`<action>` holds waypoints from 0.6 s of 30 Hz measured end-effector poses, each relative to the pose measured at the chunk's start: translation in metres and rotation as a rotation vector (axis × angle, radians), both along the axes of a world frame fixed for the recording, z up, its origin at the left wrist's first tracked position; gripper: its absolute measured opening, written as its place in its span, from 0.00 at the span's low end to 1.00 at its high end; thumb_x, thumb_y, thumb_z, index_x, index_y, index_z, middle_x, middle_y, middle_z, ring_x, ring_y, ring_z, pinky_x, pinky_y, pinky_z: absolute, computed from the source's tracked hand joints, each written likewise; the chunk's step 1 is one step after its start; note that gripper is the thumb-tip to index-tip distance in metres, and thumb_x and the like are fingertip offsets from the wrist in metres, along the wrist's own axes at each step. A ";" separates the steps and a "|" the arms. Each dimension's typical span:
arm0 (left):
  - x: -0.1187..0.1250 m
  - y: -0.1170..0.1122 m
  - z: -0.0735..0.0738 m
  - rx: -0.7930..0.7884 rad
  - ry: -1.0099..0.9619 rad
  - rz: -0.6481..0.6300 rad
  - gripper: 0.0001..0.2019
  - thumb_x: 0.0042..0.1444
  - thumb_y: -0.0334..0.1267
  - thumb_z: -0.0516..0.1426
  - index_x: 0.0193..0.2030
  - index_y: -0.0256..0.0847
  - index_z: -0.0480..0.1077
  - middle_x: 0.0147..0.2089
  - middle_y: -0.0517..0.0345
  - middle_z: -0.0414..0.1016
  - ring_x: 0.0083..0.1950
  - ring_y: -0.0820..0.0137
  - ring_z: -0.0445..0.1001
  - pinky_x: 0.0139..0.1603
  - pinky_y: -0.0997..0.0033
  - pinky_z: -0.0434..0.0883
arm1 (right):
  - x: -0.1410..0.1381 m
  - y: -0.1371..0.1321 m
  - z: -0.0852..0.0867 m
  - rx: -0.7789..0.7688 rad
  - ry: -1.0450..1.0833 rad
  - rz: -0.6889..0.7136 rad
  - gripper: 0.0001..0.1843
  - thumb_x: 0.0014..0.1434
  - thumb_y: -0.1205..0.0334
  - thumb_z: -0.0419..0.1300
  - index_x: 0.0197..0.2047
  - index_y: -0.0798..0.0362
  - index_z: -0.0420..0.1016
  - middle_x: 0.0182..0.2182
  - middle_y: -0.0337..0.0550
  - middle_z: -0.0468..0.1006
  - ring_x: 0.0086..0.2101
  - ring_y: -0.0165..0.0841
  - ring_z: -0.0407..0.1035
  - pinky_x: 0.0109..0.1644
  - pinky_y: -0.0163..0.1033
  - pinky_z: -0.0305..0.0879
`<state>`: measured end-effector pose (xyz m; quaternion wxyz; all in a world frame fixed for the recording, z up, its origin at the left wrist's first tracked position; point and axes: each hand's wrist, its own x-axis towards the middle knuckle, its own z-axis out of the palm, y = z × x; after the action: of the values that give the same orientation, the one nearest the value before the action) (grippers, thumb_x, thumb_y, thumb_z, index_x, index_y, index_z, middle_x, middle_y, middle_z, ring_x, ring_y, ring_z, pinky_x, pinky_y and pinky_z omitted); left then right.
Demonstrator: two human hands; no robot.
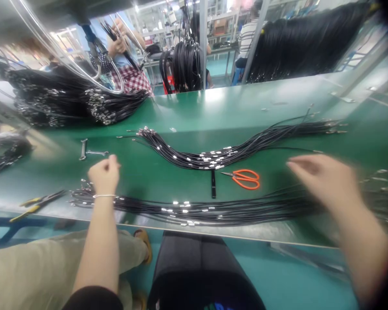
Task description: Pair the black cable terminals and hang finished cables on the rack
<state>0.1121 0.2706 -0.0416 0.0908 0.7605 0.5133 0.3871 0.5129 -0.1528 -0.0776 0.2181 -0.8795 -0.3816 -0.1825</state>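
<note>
My left hand (104, 175) is closed, with the thumb against the curled fingers, above the left end of the near cable bundle (194, 212). Whatever it may hold is hidden. My right hand (326, 178), a little blurred, has thumb and fingertips drawn together above the right part of that bundle; nothing can be made out between them. Beyond the hands lies a second bundle of black cables (181, 158) with white tags at its middle. One thin cable (291, 149) stretches apart from it toward my right hand. Orange-handled scissors (245, 178) lie beside a short black strip (213, 184).
Two wrenches (84, 149) and yellow-handled pliers (39, 205) rest on the green table (142, 172) at the left. Piles of black cables (54, 92) lie at the back left, under metal hooks (116, 82). A co-worker (126, 47) stands across the table, holding cables.
</note>
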 end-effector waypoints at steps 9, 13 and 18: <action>0.174 -0.112 0.003 -0.584 -0.214 -1.175 0.24 0.67 0.51 0.47 0.35 0.36 0.76 0.20 0.61 0.70 0.21 0.76 0.64 0.28 0.76 0.63 | -0.037 0.138 0.003 -0.329 -0.005 0.354 0.11 0.60 0.62 0.62 0.46 0.50 0.78 0.46 0.44 0.77 0.40 0.36 0.74 0.34 0.36 0.67; 0.183 -0.114 -0.013 -0.687 -0.283 -1.171 0.21 0.62 0.53 0.55 0.32 0.35 0.75 0.18 0.63 0.66 0.21 0.77 0.64 0.29 0.77 0.63 | -0.037 0.138 0.009 -0.327 -0.047 0.334 0.07 0.64 0.62 0.58 0.41 0.50 0.78 0.42 0.44 0.79 0.41 0.39 0.74 0.34 0.37 0.64; 0.175 -0.105 -0.024 -0.809 -0.195 -1.203 0.26 0.59 0.58 0.57 0.31 0.31 0.77 0.19 0.56 0.71 0.18 0.78 0.59 0.22 0.77 0.58 | -0.031 0.132 0.019 -0.173 -0.010 0.225 0.13 0.69 0.57 0.50 0.44 0.51 0.74 0.40 0.46 0.80 0.39 0.39 0.74 0.35 0.39 0.64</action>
<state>0.2875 0.1658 -0.0652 0.6067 0.7801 0.0994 0.1163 0.4820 -0.0209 -0.0588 0.1584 -0.8457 -0.4933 -0.1276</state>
